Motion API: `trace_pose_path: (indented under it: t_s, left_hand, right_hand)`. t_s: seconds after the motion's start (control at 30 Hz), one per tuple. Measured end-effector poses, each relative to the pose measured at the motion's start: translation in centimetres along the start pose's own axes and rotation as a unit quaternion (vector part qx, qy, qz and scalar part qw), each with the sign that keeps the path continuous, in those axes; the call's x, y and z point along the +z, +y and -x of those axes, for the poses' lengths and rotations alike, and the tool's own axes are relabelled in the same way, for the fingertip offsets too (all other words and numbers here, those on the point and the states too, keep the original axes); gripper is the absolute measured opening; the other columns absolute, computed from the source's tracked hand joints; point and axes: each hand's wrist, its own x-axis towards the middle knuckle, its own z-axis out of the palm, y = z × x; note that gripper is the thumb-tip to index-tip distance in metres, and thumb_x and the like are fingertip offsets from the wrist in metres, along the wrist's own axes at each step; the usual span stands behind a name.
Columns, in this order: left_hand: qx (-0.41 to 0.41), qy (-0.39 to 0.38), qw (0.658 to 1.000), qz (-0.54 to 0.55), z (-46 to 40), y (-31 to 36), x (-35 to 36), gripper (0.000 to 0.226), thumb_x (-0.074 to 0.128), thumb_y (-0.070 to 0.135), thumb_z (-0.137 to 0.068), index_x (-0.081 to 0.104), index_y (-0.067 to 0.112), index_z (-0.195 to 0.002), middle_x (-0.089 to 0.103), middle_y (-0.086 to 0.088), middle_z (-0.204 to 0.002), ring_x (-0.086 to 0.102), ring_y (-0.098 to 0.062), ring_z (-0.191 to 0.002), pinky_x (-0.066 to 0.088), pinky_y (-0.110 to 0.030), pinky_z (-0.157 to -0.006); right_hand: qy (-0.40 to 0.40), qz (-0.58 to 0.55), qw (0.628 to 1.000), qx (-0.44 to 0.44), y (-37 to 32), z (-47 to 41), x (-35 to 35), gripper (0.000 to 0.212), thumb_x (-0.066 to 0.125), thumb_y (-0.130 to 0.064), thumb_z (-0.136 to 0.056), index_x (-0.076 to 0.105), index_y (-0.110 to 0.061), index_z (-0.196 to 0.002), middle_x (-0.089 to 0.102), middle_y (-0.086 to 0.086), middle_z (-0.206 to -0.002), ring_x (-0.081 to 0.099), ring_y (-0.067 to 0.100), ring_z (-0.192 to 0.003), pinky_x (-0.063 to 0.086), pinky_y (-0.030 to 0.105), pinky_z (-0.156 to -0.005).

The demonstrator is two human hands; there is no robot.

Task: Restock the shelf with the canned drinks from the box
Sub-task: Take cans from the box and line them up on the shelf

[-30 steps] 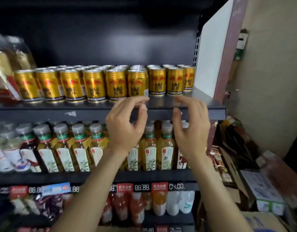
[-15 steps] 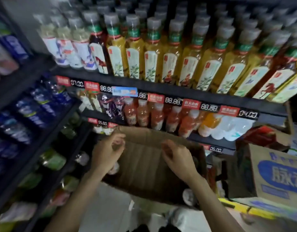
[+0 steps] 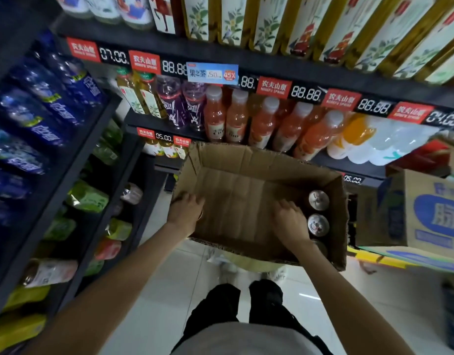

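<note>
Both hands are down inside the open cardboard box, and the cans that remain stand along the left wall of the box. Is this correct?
Not quite. The head view shows the remaining cans lined along the right wall of the cardboard box, next to the right hand, not the left wall. The rest holds: the left hand is also down inside the open box.

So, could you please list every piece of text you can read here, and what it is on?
"农夫山泉": red shelf-edge tags.
"07.00", "88.88": upper price displays.
"05.00": lower price display.
"果之茶", "45%": blue promo tag.
"脉": blue-printed carton, cut off.
Bottle labels and can tops: unreadable.
</note>
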Motion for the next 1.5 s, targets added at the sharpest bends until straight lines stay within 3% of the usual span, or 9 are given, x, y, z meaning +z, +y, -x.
trace_pose_path:
  t_s: [0.2, 0.4, 0.63, 0.77, 0.87, 1.03, 1.17, 1.33, 1.5]
  left_hand:
    - [0.001, 0.003, 0.999, 0.035, -1.3, 0.6, 0.5, 0.062, 0.070, 0.014, -0.079, 0.040, 0.021, -0.133, 0.043, -0.009, -0.133, 0.041, -0.030, -0.121, 0.049, -0.039, -0.086]
    - [0.018, 0.008, 0.991, 0.134, -2.2, 2.5, 0.6, 0.070, 0.076, 0.036, -0.074, 0.039, 0.027, -0.133, 0.041, -0.007, -0.131, 0.040, -0.028, -0.123, 0.047, -0.038, -0.089]
    - [-0.001, -0.003, 0.981, 0.194, -2.8, 3.5, 1.5, 0.076, 0.081, 0.029, -0.069, 0.039, 0.024, -0.132, 0.037, -0.007, -0.133, 0.037, -0.028, -0.125, 0.047, -0.039, -0.090]
    - [-0.013, 0.002, 0.972, 0.236, -2.7, 3.2, 1.1, 0.078, 0.085, 0.021, -0.063, 0.040, 0.020, -0.127, 0.042, -0.005, -0.133, 0.043, -0.026, -0.123, 0.045, -0.037, -0.093]
    - [-0.012, 0.036, 0.957, 0.289, -2.2, 3.3, -0.9, 0.073, 0.086, 0.028, -0.061, 0.046, 0.023, -0.121, 0.052, 0.000, -0.123, 0.051, -0.020, -0.111, 0.047, -0.032, -0.086]
    - [0.036, 0.141, 0.857, 0.495, -0.3, 5.8, -9.4, 0.068, 0.089, 0.028, -0.055, 0.051, 0.023, -0.111, 0.059, 0.008, -0.104, 0.058, -0.012, -0.099, 0.046, -0.023, -0.079]
    - [0.099, 0.217, 0.801, 0.549, 2.4, 9.0, -18.2, 0.070, 0.087, 0.042, -0.055, 0.047, 0.033, -0.112, 0.056, 0.020, -0.105, 0.055, 0.003, -0.098, 0.045, -0.019, -0.081]
    - [0.185, 0.276, 0.705, 0.626, 4.6, 14.4, -27.7, 0.062, 0.077, 0.054, -0.049, 0.055, 0.040, -0.105, 0.064, 0.024, -0.103, 0.060, 0.003, -0.100, 0.049, -0.025, -0.085]
    - [0.253, 0.328, 0.665, 0.621, 6.6, 19.6, -35.6, 0.050, 0.074, 0.056, -0.051, 0.062, 0.043, -0.098, 0.067, 0.017, -0.104, 0.061, -0.005, -0.104, 0.048, -0.030, -0.089]
  right_hand:
    - [0.056, 0.088, 0.990, 0.098, 6.1, -0.1, 0.6, 0.037, 0.068, -0.010, -0.075, 0.061, 0.001, -0.109, 0.061, 0.027, -0.111, 0.058, 0.045, -0.103, 0.050, 0.049, -0.083]
    - [-0.006, 0.129, 0.977, 0.171, 8.6, -2.8, 0.9, 0.059, 0.050, -0.027, -0.093, 0.027, -0.004, -0.142, 0.052, 0.023, -0.128, 0.049, 0.037, -0.114, 0.041, 0.040, -0.093]
    - [-0.023, 0.133, 0.975, 0.177, 7.8, -4.1, 0.4, 0.031, 0.048, -0.016, -0.093, 0.046, -0.009, -0.122, 0.047, 0.018, -0.121, 0.048, 0.037, -0.106, 0.044, 0.042, -0.088]
    - [0.013, -0.005, 0.990, 0.137, 6.9, -3.2, -2.8, 0.047, 0.064, -0.024, -0.084, 0.044, -0.009, -0.124, 0.039, 0.019, -0.125, 0.050, 0.041, -0.105, 0.047, 0.046, -0.082]
    - [0.113, -0.204, 0.959, 0.162, 6.6, -1.5, -7.0, 0.061, 0.077, -0.029, -0.073, 0.048, -0.011, -0.123, 0.041, 0.017, -0.126, 0.053, 0.035, -0.102, 0.048, 0.040, -0.082]
    - [0.156, -0.528, 0.820, 0.159, 8.5, 1.5, -14.4, 0.067, 0.081, -0.029, -0.068, 0.048, -0.024, -0.126, 0.055, 0.003, -0.115, 0.060, 0.015, -0.100, 0.056, 0.027, -0.078]
    - [0.147, -0.639, 0.743, 0.132, 10.8, 3.1, -19.8, 0.056, 0.075, -0.017, -0.073, 0.051, -0.015, -0.124, 0.060, 0.003, -0.115, 0.064, 0.008, -0.094, 0.052, 0.018, -0.066]
    - [0.184, -0.650, 0.733, 0.079, 14.1, 4.9, -26.6, 0.050, 0.074, -0.024, -0.066, 0.058, -0.018, -0.113, 0.064, -0.003, -0.104, 0.064, 0.009, -0.092, 0.050, 0.014, -0.067]
    - [0.273, -0.598, 0.754, -0.004, 17.6, 7.3, -34.1, 0.039, 0.073, -0.023, -0.074, 0.060, -0.023, -0.111, 0.063, -0.018, -0.092, 0.063, -0.013, -0.075, 0.048, 0.007, -0.057]
